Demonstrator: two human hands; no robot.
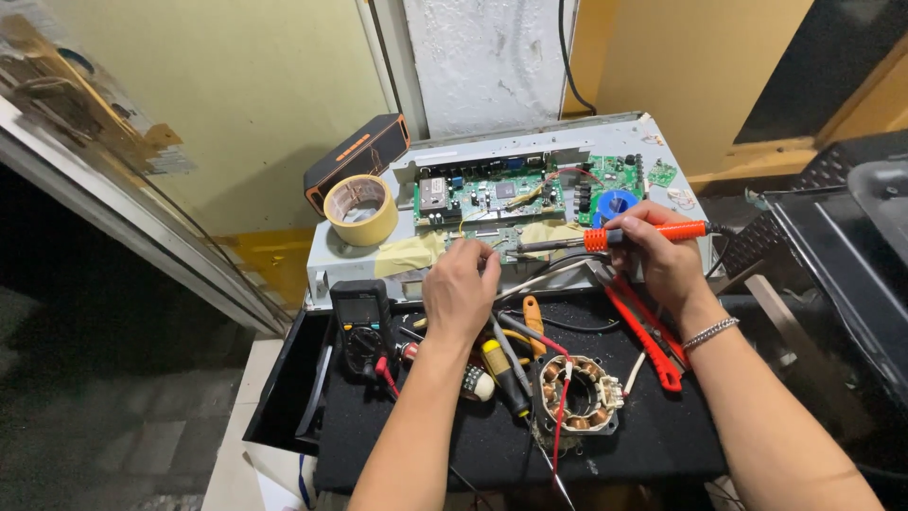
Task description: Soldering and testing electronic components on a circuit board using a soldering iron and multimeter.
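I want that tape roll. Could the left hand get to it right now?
Probably yes. The left hand holds nothing that shows, and the tape roll sits uncovered up and to its left with nothing between them.

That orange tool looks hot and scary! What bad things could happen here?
The soldering iron in the right hand points toward the left hand, whose fingers sit close to its tip on the circuit board; a slip might burn them. Paper tape lies stuck beside the tip and could scorch. Loose screwdrivers and wires crowd under the wrists, so an arm might snag something.
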